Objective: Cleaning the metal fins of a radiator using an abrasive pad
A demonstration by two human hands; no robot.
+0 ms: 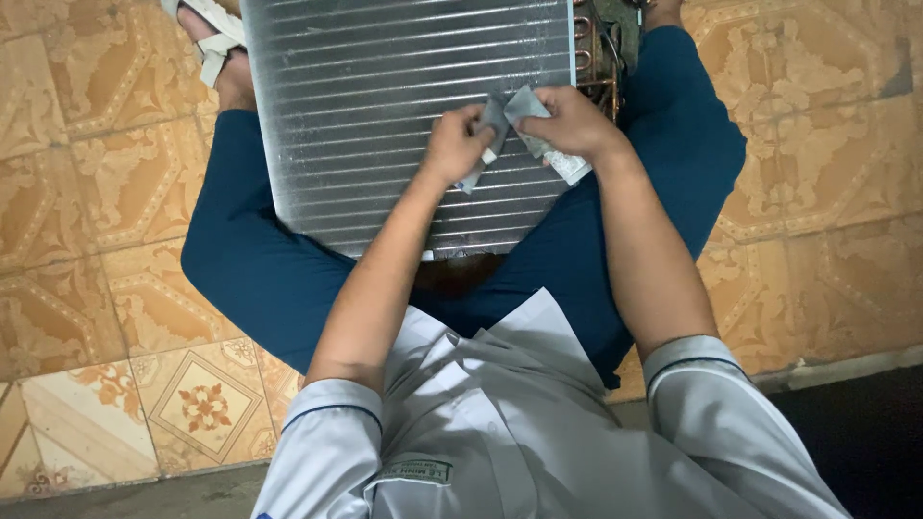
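We see a person seated on the patterned orange and cream tiled floor (87, 192), knees spread, with a large rectangular finned metal coil panel of silvery aluminium (385, 106) lying across the lap between the legs in dark blue trousers (260, 269). At the panel's far right edge we make out a cluster of copper tube bends (598, 53). Both hands meet over the panel's right half, near its right edge. The left hand (454, 146) has its fingers curled shut around one end of a small folded piece of grey sheet material (510, 111), and a strip of that grey piece hangs down below the fist toward the fins. The right hand (574, 120) is likewise closed, pinching the other end of the same grey piece between thumb and fingers; beneath this hand a flat, speckled pale grey rectangular pad (567, 165) juts out and lies against the panel's surface. The two hands sit just beside one another, almost touching. A foot in a white strapped sandal (213, 38) rests on the tiles beside the panel's upper left corner. The person wears a light grey short-sleeved shirt with dark piping (500, 413).
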